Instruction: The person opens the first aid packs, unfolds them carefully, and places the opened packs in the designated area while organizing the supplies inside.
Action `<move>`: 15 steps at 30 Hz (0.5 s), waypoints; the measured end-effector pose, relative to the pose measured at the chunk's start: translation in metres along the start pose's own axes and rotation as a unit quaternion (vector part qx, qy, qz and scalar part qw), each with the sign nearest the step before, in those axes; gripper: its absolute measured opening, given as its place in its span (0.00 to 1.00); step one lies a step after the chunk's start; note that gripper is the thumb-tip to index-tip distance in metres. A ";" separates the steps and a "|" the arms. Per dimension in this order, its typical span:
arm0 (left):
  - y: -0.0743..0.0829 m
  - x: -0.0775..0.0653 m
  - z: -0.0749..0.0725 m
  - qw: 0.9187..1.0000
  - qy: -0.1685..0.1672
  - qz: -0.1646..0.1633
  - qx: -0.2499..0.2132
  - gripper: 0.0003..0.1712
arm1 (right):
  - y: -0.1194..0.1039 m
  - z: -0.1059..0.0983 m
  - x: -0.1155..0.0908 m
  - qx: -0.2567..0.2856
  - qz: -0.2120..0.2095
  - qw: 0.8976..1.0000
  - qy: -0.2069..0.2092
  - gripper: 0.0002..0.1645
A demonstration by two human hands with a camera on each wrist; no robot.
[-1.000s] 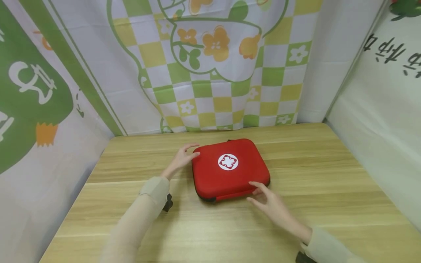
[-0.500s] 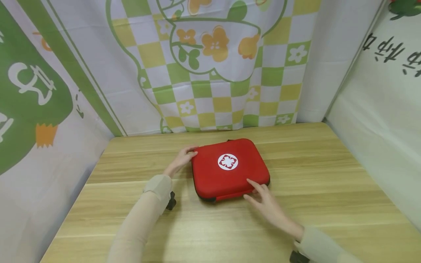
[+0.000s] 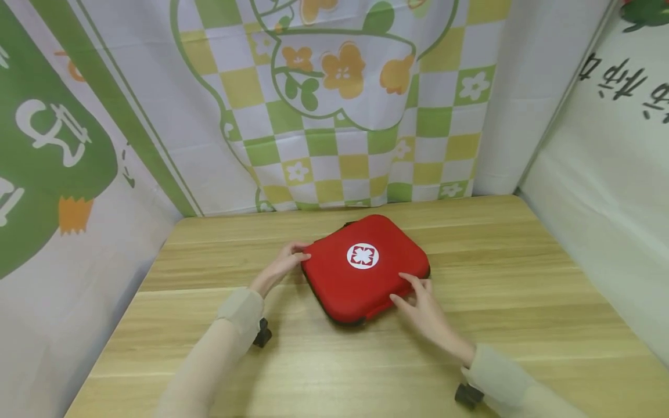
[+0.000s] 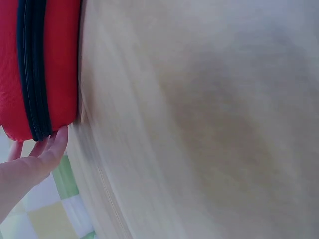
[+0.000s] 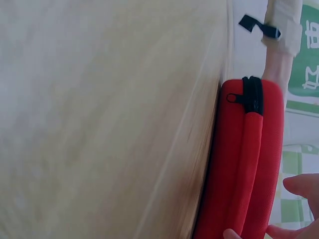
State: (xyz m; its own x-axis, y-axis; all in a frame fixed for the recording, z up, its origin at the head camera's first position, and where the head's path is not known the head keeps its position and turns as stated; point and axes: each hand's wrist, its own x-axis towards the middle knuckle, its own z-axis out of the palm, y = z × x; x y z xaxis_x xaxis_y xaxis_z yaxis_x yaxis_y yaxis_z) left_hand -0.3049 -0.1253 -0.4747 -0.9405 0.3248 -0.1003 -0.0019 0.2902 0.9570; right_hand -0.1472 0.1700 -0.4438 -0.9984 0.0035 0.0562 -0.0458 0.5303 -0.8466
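Note:
A red zippered first-aid case (image 3: 340, 284) with a white round emblem lies at an angle on the wooden table, lid up. My left hand (image 3: 279, 267) holds its left corner; in the left wrist view, fingers (image 4: 59, 144) touch the case's end beside the black zipper. At the front right, my right hand (image 3: 431, 316) grips the edge by the carry handle (image 5: 249, 164). One finger (image 5: 301, 185) of it stands apart from the lid in the right wrist view, while other fingertips touch the case's side. A zipper pull (image 5: 234, 98) hangs near one end.
The wooden table (image 3: 209, 249) reaches back to a checked green-and-yellow curtain (image 3: 334, 157). Printed cloth walls stand on the left (image 3: 47, 302) and right (image 3: 590, 174). A black wrist mount (image 3: 468, 395) sits under the right sleeve.
The case has turned counterclockwise: its left corner came nearer to me, its front corner shifted right. Both hands have come into contact with it and moved along with the turn.

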 end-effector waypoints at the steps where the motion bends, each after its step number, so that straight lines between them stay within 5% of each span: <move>1: 0.000 -0.003 0.001 1.000 0.003 -0.003 0.001 0.25 | 0.001 0.000 0.002 0.002 0.002 1.000 0.001 0.32; 2: 0.013 -0.015 0.004 0.999 0.014 -0.030 0.011 0.25 | 0.001 -0.001 0.003 0.003 0.003 1.000 0.000 0.32; 6: 0.021 -0.034 0.007 0.998 0.012 -0.054 -0.009 0.25 | 0.004 -0.001 0.010 0.000 -0.004 1.000 0.004 0.32; 15: 0.022 -0.067 0.012 0.997 0.014 -0.066 -0.042 0.29 | 0.004 -0.005 0.024 0.019 -0.022 1.000 -0.008 0.31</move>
State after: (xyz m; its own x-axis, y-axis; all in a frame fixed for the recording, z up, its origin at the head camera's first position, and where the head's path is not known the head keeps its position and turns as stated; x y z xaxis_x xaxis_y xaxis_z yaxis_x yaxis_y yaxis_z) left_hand -0.2382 -0.1303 -0.4501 -0.9394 0.2625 -0.2206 -0.1539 0.2523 0.9553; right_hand -0.1712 0.1763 -0.4436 -0.9958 -0.0321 0.0853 -0.0900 0.4964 -0.8634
